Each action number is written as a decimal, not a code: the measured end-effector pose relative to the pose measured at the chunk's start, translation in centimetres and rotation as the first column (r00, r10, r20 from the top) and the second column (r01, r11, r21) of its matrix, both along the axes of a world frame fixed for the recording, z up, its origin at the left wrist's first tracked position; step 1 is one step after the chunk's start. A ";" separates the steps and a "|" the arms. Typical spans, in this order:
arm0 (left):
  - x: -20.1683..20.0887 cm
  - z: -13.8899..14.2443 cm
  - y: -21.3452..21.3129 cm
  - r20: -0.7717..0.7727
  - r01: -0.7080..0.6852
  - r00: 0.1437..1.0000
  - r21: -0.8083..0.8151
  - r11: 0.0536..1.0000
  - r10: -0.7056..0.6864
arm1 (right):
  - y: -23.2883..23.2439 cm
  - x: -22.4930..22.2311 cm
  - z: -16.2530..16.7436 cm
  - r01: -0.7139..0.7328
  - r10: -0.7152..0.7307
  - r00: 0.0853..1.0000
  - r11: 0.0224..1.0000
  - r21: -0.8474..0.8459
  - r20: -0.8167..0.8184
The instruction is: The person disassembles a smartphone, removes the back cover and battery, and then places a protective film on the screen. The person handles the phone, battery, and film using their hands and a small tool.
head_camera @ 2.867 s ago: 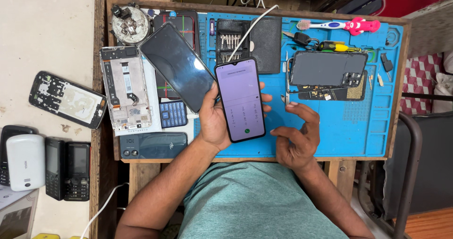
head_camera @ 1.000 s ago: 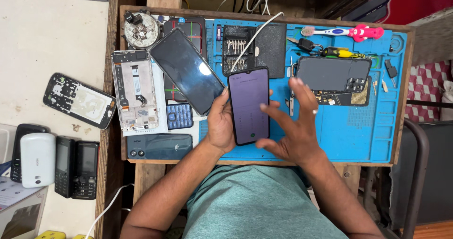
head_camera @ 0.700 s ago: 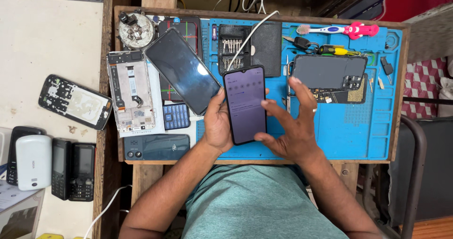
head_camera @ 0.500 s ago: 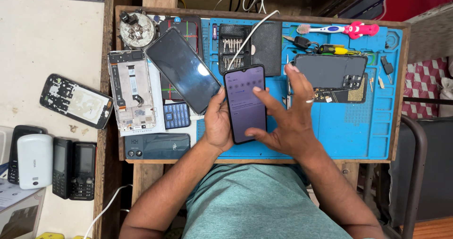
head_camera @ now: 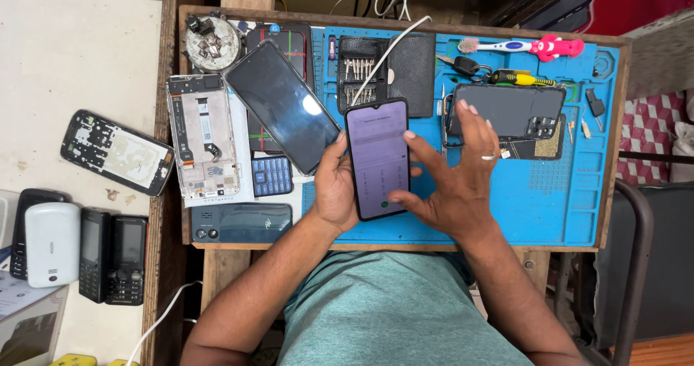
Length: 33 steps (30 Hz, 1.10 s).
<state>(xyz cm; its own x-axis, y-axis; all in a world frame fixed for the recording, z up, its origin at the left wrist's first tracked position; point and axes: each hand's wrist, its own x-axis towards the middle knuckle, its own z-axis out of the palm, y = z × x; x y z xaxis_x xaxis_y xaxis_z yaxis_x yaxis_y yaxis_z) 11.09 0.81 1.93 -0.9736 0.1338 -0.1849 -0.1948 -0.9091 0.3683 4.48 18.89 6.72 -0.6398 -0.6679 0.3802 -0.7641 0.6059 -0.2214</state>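
Lying open at the upper middle of the frame, a black tool case (head_camera: 387, 62) holds a row of small screwdriver bits. Just below it, mid-frame over the blue mat (head_camera: 564, 192), a smartphone (head_camera: 377, 158) shows a lit purple screen. The left hand (head_camera: 334, 185) clasps its edge; the right hand (head_camera: 452, 178), fingers spread, thumbs its lower screen.

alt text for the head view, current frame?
Seen from above, a person's left hand holds a lit black smartphone with a white cable plugged in, while the right hand touches its screen with the thumb. Beneath lies a blue rubber repair mat strewn with dismantled phones and a screwdriver-bit case.
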 end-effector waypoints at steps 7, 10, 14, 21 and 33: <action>0.1 -0.2 -0.2 -0.034 0.051 0.998 -0.032 0.998 -0.053 | 0.8 0.1 -0.6 0.021 -0.020 1.000 0.998 -0.054 0.018; 0.0 0.0 -0.2 -0.053 0.044 0.998 -0.003 0.999 -0.044 | 0.8 0.4 -0.5 -0.012 0.014 0.999 0.998 -0.066 0.033; -0.1 0.4 0.0 0.019 -0.004 1.000 0.022 1.000 0.003 | 0.3 1.0 -0.3 -0.066 0.069 0.997 0.995 -0.073 0.039; 0.0 0.6 0.0 0.002 0.001 1.000 0.007 1.000 -0.001 | -0.5 1.4 -0.3 -0.104 0.104 0.993 0.995 0.003 0.051; 0.1 0.2 -0.2 -0.059 0.036 0.998 0.073 0.997 -0.032 | 4.9 4.8 -3.2 -0.294 0.294 0.956 0.941 -0.166 -0.025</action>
<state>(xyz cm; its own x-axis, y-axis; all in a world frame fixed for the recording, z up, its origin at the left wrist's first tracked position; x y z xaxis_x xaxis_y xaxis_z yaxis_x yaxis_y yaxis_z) 11.15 0.61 2.09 -0.9771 0.1781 -0.1167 -0.2063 -0.9275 0.3119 9.30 23.75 3.53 -0.4248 -0.7535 0.5018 -0.9025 0.3090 -0.3000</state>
